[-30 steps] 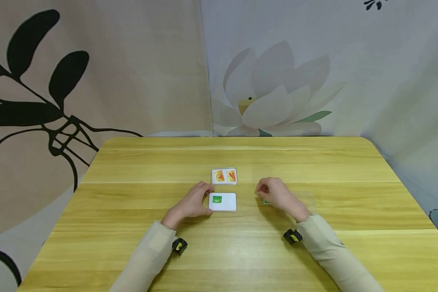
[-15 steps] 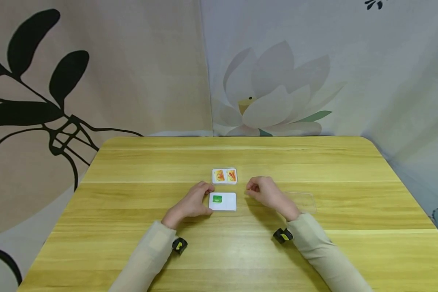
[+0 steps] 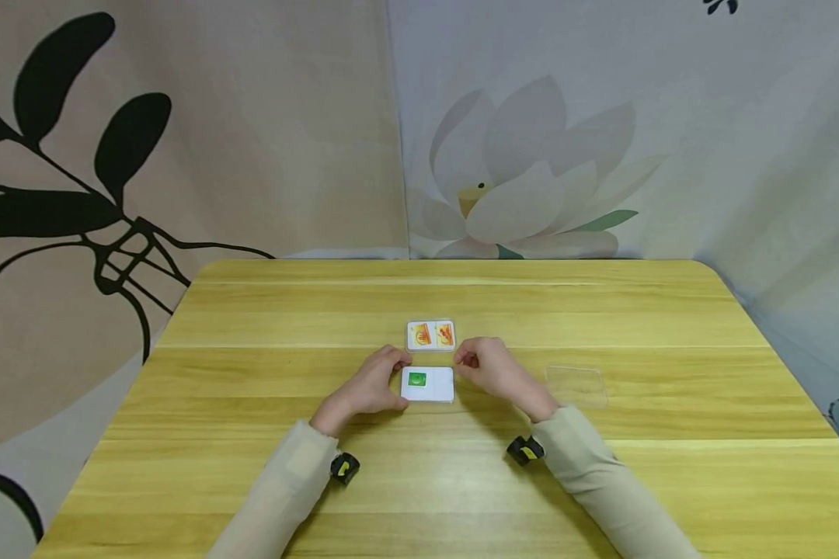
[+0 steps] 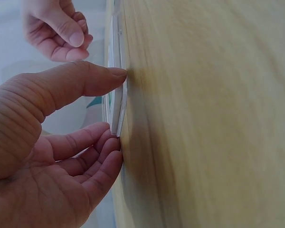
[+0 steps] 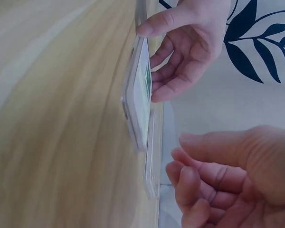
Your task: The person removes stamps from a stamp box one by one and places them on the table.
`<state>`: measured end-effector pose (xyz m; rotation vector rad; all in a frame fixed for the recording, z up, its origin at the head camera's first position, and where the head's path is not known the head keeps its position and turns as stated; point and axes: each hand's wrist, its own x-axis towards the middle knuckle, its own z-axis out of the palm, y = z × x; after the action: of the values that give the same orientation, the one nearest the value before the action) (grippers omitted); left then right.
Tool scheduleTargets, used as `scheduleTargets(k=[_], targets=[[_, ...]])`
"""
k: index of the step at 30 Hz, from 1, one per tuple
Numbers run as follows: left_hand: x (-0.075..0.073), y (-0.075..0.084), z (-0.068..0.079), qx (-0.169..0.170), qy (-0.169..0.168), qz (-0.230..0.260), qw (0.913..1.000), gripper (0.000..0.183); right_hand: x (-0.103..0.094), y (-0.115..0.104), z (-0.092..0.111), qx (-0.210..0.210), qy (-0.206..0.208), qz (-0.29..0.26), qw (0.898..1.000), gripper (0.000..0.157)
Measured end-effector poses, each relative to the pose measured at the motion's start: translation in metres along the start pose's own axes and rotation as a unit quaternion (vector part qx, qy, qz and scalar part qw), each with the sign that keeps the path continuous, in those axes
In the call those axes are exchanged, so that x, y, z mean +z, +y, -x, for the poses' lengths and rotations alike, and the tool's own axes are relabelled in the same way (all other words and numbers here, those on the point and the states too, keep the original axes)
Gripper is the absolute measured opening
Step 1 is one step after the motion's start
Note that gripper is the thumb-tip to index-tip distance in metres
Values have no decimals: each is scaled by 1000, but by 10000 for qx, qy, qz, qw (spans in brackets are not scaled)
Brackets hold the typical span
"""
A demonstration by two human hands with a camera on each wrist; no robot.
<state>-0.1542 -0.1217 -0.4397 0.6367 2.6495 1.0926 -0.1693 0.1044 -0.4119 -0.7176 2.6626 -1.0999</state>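
Observation:
A white card (image 3: 441, 384) bearing a small green picture on its left half lies in a clear, shallow case in the middle of the table. My left hand (image 3: 367, 384) holds its left end, thumb at the near edge and fingers at the far corner. My right hand (image 3: 492, 371) hovers just past the card's upper right corner. Its fingers (image 5: 187, 185) are curled, the thumb tip close to the index finger, and nothing shows between them. Beyond the card lies a second cased card (image 3: 430, 335) with two orange pictures side by side.
A clear flat plastic piece (image 3: 576, 387), its outline faint, lies on the table to the right of my right hand. The wooden table (image 3: 308, 310) reaches back to a patterned cloth (image 3: 308, 155). A black wrist camera sits on each sleeve.
My right hand has moved left, close to the white card, uncovering more of the clear piece. A green patch seen under that hand earlier no longer shows. My left hand stays at the card.

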Motion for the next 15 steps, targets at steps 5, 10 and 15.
scheduleTargets(k=[5, 10, 15], targets=[[-1, 1, 0, -55, -32, 11, 10000, 58, 5, -4, -3, -51, -64, -9, 10000, 3], [-4, 9, 0, -369, -80, 12, 9993, 60, 9, -8, -7, -261, -96, 117, 9995, 3], [-4, 9, -1, -330, -82, -30, 9994, 59, 14, -14, -12, -333, -208, 233, 9990, 3]])
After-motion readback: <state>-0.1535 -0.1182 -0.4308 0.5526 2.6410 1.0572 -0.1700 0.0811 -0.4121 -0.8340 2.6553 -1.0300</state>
